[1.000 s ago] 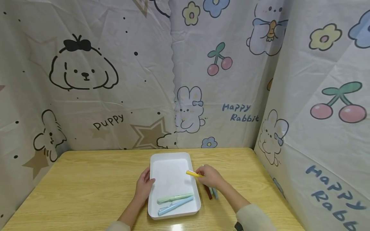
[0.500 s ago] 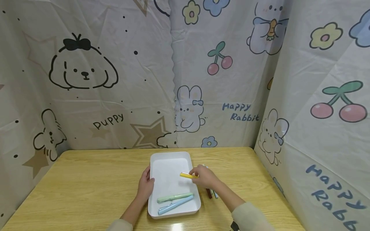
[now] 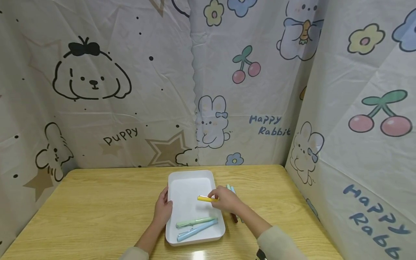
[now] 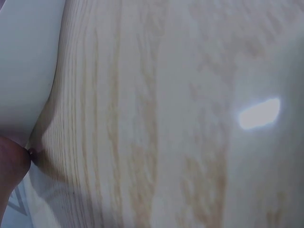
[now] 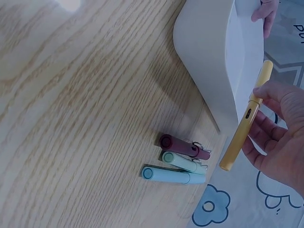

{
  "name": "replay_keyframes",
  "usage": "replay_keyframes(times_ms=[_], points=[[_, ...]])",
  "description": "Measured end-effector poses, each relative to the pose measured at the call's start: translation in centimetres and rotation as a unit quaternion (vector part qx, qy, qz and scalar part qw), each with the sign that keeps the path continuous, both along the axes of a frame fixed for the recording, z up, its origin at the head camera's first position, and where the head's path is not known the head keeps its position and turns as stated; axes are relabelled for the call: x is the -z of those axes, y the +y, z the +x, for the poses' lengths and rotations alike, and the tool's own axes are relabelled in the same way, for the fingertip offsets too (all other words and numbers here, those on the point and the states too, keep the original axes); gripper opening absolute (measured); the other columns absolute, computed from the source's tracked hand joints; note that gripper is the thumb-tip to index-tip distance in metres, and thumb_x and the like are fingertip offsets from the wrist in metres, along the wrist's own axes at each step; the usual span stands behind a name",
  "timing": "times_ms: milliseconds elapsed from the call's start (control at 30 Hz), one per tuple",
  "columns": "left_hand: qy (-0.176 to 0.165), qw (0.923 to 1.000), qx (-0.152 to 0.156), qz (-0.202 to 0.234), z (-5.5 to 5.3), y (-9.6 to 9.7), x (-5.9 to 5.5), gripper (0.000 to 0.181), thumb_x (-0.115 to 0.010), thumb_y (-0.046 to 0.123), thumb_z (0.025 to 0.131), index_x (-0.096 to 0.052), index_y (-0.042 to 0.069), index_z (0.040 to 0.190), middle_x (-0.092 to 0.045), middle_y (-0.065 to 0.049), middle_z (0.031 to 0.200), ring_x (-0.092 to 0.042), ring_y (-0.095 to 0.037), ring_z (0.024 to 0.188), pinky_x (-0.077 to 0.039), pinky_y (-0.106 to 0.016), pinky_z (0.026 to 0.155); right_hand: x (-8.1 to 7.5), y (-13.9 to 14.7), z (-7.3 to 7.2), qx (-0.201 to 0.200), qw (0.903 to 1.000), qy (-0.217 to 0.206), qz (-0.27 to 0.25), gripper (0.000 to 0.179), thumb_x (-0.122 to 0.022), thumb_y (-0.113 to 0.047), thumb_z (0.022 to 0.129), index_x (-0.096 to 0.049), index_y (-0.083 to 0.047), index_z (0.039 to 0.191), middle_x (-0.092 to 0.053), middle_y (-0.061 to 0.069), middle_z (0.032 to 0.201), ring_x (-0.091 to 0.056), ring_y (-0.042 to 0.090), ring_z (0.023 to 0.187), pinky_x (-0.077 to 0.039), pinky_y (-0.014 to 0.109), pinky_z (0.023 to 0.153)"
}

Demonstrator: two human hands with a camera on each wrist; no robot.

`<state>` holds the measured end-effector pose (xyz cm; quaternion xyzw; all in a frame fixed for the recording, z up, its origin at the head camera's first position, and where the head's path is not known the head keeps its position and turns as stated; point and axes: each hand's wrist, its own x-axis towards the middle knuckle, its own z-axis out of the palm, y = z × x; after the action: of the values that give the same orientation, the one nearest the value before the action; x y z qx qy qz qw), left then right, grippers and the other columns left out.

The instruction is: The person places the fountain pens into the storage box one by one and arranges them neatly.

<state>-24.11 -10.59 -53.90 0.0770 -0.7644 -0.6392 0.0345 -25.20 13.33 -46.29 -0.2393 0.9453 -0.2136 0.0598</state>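
My right hand [image 3: 225, 200] pinches a yellow pen [image 3: 205, 198] over the right part of the white tray [image 3: 183, 202]. In the right wrist view, thumb and fingers hold the yellow pen [image 5: 237, 140] near its middle. My left hand [image 3: 163, 209] grips the tray's left side, thumb at the rim. The left wrist view shows only a fingertip [image 4: 12, 159] against the tray wall [image 4: 28, 61]. Inside the tray's near end lie a light green pen [image 3: 195, 222] and a light blue pen [image 3: 197, 231], side by side and slanted.
Right of the tray, a maroon pen [image 5: 183, 146], a mint pen [image 5: 183, 162] and a pale blue pen [image 5: 173, 175] lie together on the wooden table [image 3: 107, 209]. Patterned curtains [image 3: 156, 90] enclose the table at the back and sides.
My right hand has moved left with the yellow pen, from the tray's right rim to further over the tray. The left hand keeps its grip on the tray.
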Motion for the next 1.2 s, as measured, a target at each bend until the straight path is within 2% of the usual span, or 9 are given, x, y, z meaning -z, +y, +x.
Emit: replay_keyframes(times_ms=[500, 867, 1200], points=[[0.005, 1.0000, 0.002, 0.004, 0.0, -0.1, 0.2, 0.060, -0.034, -0.006, 0.089, -0.020, 0.000, 0.147, -0.026, -0.025, 0.150, -0.028, -0.039, 0.138, -0.030, -0.049, 0.112, -0.7, -1.0, 0.3, -0.013, 0.9998, 0.006, 0.017, 0.023, -0.067, -0.015, 0.081, -0.070, -0.011, 0.103, -0.057, 0.001, 0.085, -0.048, 0.010, 0.073, -0.040, 0.020, 0.061], [0.010, 0.9999, 0.000, 0.003, -0.1, 0.0, 0.5, 0.060, -0.034, -0.006, 0.089, -0.020, -0.001, 0.147, -0.027, -0.025, 0.150, -0.029, -0.039, 0.138, -0.031, -0.049, 0.112, -0.4, -1.7, 0.3, -0.013, 0.9995, -0.004, 0.030, 0.025, -0.065, -0.017, 0.081, -0.070, -0.013, 0.105, -0.056, -0.002, 0.085, -0.046, 0.008, 0.071, -0.040, 0.018, 0.059], [0.007, 1.0000, -0.005, -0.001, -0.3, 0.0, 0.6, 0.060, -0.034, -0.004, 0.089, -0.022, 0.002, 0.147, -0.029, -0.023, 0.150, -0.031, -0.038, 0.137, -0.032, -0.050, 0.111, -0.5, -2.1, 0.4, -0.027, 0.9990, 0.007, 0.036, 0.024, -0.065, -0.016, 0.081, -0.071, -0.013, 0.104, -0.058, -0.002, 0.085, -0.049, 0.007, 0.074, -0.043, 0.019, 0.063]])
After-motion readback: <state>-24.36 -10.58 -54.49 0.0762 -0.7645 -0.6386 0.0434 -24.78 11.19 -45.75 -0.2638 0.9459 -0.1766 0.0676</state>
